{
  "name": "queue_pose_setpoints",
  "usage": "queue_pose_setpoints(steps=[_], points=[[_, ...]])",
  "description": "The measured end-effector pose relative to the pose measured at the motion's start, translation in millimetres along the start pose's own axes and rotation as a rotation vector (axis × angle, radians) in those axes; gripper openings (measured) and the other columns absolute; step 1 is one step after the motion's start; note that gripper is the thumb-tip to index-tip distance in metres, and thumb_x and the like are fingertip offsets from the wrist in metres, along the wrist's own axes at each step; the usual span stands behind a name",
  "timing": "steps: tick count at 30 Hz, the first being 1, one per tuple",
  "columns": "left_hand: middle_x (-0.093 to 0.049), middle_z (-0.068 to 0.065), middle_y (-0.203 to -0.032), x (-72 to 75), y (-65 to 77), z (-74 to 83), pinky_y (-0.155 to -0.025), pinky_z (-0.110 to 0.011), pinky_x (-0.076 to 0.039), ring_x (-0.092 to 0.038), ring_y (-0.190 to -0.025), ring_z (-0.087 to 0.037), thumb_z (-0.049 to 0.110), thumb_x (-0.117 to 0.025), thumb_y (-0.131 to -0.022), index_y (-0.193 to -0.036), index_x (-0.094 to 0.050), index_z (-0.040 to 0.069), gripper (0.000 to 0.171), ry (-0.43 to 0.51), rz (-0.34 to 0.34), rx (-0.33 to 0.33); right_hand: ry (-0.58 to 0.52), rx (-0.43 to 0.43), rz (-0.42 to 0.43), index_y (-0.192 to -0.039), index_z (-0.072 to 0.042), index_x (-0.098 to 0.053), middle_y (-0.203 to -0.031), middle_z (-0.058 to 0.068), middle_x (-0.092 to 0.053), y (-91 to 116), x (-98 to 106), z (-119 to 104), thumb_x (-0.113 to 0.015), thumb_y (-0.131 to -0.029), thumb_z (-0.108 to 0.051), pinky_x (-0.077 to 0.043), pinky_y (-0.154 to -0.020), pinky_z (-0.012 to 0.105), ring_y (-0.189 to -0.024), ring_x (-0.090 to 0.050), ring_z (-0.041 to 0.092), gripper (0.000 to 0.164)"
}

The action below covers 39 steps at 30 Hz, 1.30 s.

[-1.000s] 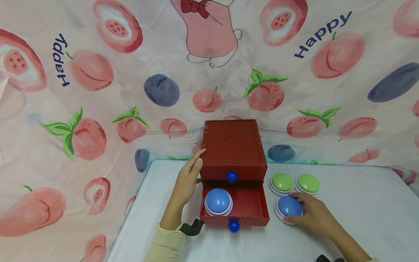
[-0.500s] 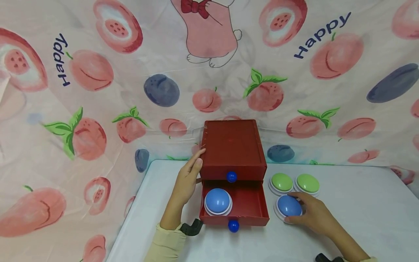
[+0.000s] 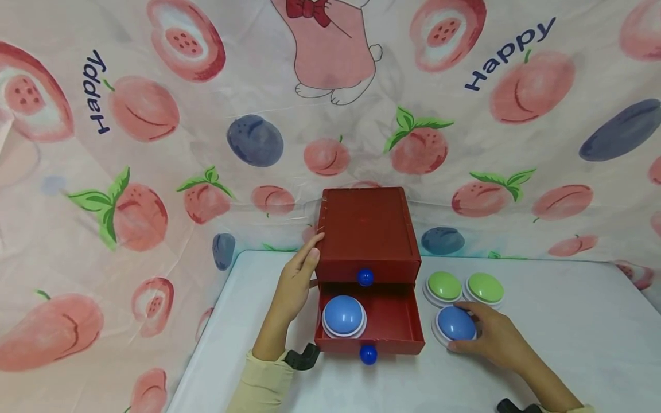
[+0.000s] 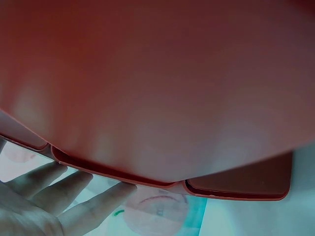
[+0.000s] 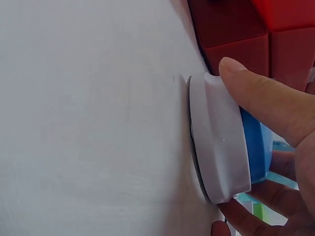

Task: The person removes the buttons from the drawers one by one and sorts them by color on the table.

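A red two-drawer box (image 3: 365, 226) stands at the middle of the table, its lower drawer (image 3: 395, 321) pulled out. Inside that drawer, on the left, sits a blue push button (image 3: 343, 315) with a white base. My left hand (image 3: 293, 287) rests with straight fingers against the box's left side; the left wrist view shows its fingertips at the red edge (image 4: 162, 184). To the right of the drawer, my right hand (image 3: 490, 335) grips a second blue push button (image 3: 457, 324) by its rim. In the right wrist view thumb and fingers span its white base (image 5: 219, 142), low at the table.
Two green push buttons (image 3: 445, 286) stand side by side just behind the gripped one. Blue knobs (image 3: 368, 354) stick out from the drawer fronts. A fruit-printed cloth (image 3: 330, 126) hangs behind the white table (image 3: 568, 321).
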State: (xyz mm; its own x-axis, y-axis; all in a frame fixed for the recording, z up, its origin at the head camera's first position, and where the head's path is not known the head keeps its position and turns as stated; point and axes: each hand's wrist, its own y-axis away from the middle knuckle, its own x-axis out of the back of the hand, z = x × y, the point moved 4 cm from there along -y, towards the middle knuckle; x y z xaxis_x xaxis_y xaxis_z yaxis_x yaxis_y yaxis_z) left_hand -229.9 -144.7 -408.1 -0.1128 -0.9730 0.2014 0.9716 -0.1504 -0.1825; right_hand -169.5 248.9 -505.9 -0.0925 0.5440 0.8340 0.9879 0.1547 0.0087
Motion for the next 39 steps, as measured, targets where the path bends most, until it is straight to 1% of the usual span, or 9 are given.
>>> queue_pose_setpoints(steps=[7,13,16,19,22,26,32,34,39], points=[[-0.046,-0.003,-0.157,-0.9,-1.2,0.1,-0.091,-0.057,-0.058,-0.057,-0.132,-0.036,0.049,-0.044,-0.108,-0.150,-0.047,0.043,0.043,0.008,-0.006,-0.002,0.005,0.016,0.018,-0.144,-0.005,-0.052,-0.137,0.026,-0.058,3,2,-6,-0.092,-0.063,-0.057,-0.055,-0.089,0.064,-0.117,-0.061,0.045,0.104],[-0.046,-0.002,-0.157,-1.1,-1.7,0.6,-0.091,-0.056,-0.058,-0.057,-0.132,-0.035,0.050,-0.044,-0.107,-0.150,-0.047,0.043,0.043,0.008,-0.009,-0.004,0.024,-0.004,0.038,-0.144,-0.010,-0.052,-0.146,0.025,-0.051,5,3,-16,-0.088,-0.067,-0.062,-0.048,-0.094,0.072,-0.132,-0.046,0.051,0.100],[-0.046,-0.003,-0.157,-1.0,-1.9,0.6,-0.091,-0.057,-0.058,-0.057,-0.132,-0.035,0.049,-0.044,-0.108,-0.150,-0.047,0.042,0.043,0.012,-0.010,-0.007,0.038,-0.016,0.062,-0.145,-0.014,-0.052,-0.147,0.023,-0.050,7,6,-26,-0.086,-0.070,-0.062,-0.049,-0.093,0.072,-0.133,-0.045,0.049,0.095],[-0.046,-0.002,-0.157,-0.6,-2.0,0.1,-0.091,-0.057,-0.058,-0.056,-0.133,-0.035,0.049,-0.044,-0.108,-0.150,-0.047,0.043,0.043,0.014,-0.009,-0.006,0.035,0.029,0.123,-0.143,-0.015,-0.054,-0.145,0.020,-0.053,9,12,-39,-0.087,-0.074,-0.054,-0.050,-0.092,0.072,-0.133,-0.047,0.046,0.086],[-0.046,-0.002,-0.157,-0.1,-2.1,-1.2,-0.091,-0.058,-0.058,-0.056,-0.134,-0.035,0.050,-0.044,-0.107,-0.150,-0.048,0.043,0.043,0.009,-0.007,-0.003,0.016,0.093,0.190,-0.140,-0.016,-0.058,-0.140,0.015,-0.058,11,19,-53,-0.088,-0.077,-0.047,-0.056,-0.089,0.064,-0.127,-0.054,0.040,0.076],[-0.046,-0.003,-0.157,0.5,-2.1,-2.9,-0.091,-0.058,-0.058,-0.055,-0.134,-0.035,0.050,-0.044,-0.107,-0.150,-0.048,0.043,0.043,0.006,-0.003,0.000,-0.036,0.146,0.262,-0.135,-0.020,-0.062,-0.132,0.007,-0.065,14,26,-73,-0.088,-0.078,-0.046,-0.063,-0.079,0.044,-0.116,-0.063,0.028,0.067],[-0.047,-0.003,-0.156,0.7,-1.0,-2.1,-0.091,-0.058,-0.058,-0.056,-0.133,-0.035,0.050,-0.044,-0.107,-0.149,-0.048,0.043,0.043,0.006,-0.003,0.001,-0.146,0.221,0.342,-0.129,-0.024,-0.067,-0.121,-0.002,-0.071,19,36,-106,-0.090,-0.078,-0.034,-0.060,-0.076,0.021,-0.105,-0.065,0.006,0.056],[-0.047,-0.003,-0.156,0.7,-0.7,-1.6,-0.090,-0.058,-0.058,-0.057,-0.132,-0.035,0.050,-0.044,-0.107,-0.149,-0.048,0.043,0.043,0.006,-0.002,0.001,-0.167,0.240,0.352,-0.127,-0.024,-0.068,-0.120,-0.004,-0.071,19,37,-116,-0.090,-0.078,-0.032,-0.058,-0.076,0.017,-0.103,-0.065,0.002,0.054],[-0.047,-0.003,-0.156,0.8,-0.1,-0.5,-0.091,-0.058,-0.058,-0.056,-0.133,-0.035,0.050,-0.044,-0.107,-0.150,-0.048,0.043,0.043,0.008,-0.003,0.001,-0.159,0.261,0.327,-0.127,-0.024,-0.069,-0.120,-0.005,-0.071,17,35,-140,-0.088,-0.080,-0.037,-0.058,-0.075,0.018,-0.100,-0.068,0.010,0.052]])
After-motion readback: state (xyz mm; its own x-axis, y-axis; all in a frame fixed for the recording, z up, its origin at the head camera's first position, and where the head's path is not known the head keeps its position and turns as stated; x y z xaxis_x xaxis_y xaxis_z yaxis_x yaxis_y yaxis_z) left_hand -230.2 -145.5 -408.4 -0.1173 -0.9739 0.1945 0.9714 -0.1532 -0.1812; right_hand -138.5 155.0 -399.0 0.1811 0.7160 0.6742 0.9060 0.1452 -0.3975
